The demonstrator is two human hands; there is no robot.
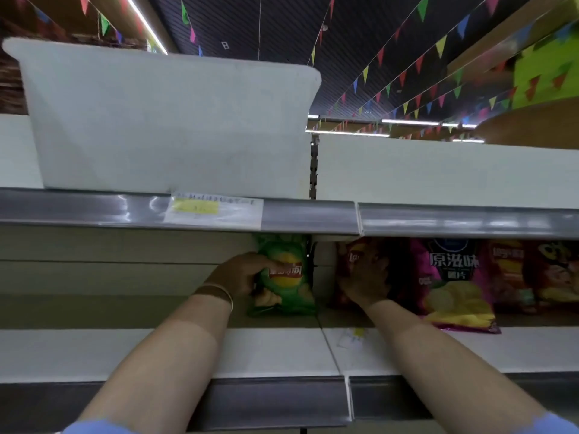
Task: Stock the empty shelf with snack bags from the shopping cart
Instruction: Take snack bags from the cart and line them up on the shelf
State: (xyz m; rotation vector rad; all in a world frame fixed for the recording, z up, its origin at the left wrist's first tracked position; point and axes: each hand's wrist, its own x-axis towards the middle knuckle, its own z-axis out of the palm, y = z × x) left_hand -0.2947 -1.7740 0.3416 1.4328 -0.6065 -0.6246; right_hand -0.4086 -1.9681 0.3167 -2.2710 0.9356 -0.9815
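**A:** What are the hands doing, from the head camera?

**B:** The left hand [241,274] is reached into the shelf [282,352], fingers and thumb curled round the left edge of a green snack bag [286,277], which stands upright at the right end of the left bay. A thin bracelet [219,292] sits on that wrist.

**A:** And the right?

**B:** The right hand [365,277] is just across the divider, pressed against a red snack bag [347,261]. It seems to be gripping the bag, but shadow hides the fingers, so I cannot tell for sure.

**A:** What else is on that level?

**B:** To the right of the red one, a purple snack bag [454,283] leans forward, with more red and orange bags [532,274] farther right.

**A:** Above?

**B:** A white plastic bin [163,120] on the upper shelf [438,170], a yellow price label [213,209] beneath it, and coloured pennants [438,51] strung under the ceiling.
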